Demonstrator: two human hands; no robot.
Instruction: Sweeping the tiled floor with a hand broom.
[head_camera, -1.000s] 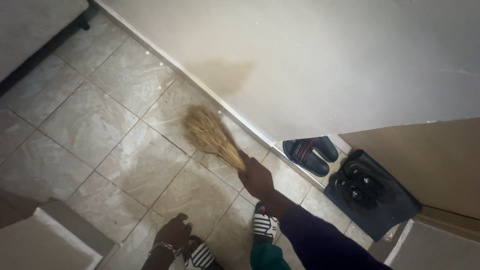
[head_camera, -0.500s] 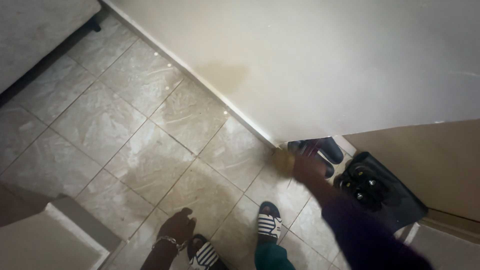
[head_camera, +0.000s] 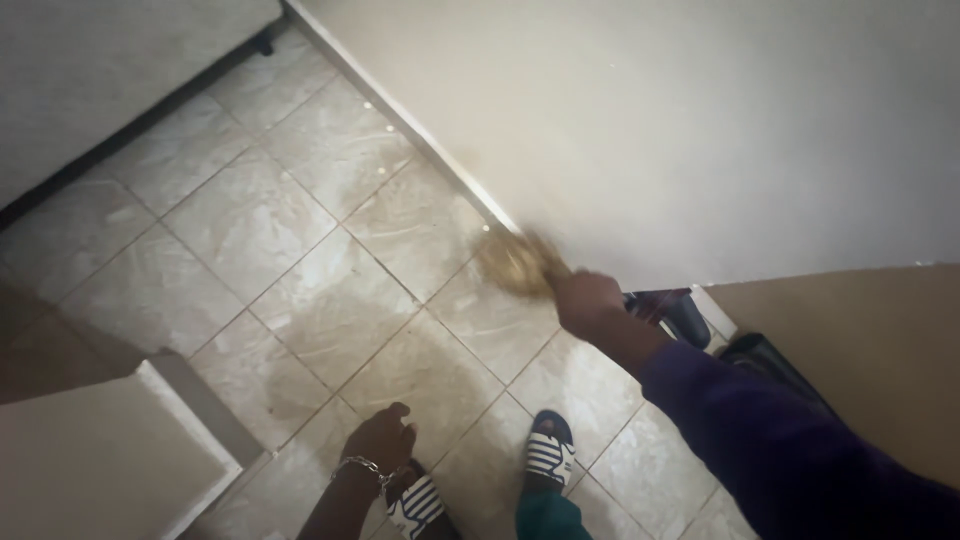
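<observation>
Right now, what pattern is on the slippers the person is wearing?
Dark slippers with white stripes across the strap, seen best in the head view, on both feet.

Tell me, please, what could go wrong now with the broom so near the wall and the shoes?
The right hand holds the straw broom against the wall's foot; its bristles could scuff the pale wall. The dark sandals lie just behind that hand, so dust may be swept onto them. The floor tiles look glossy; the striped slippers might slip.
</observation>
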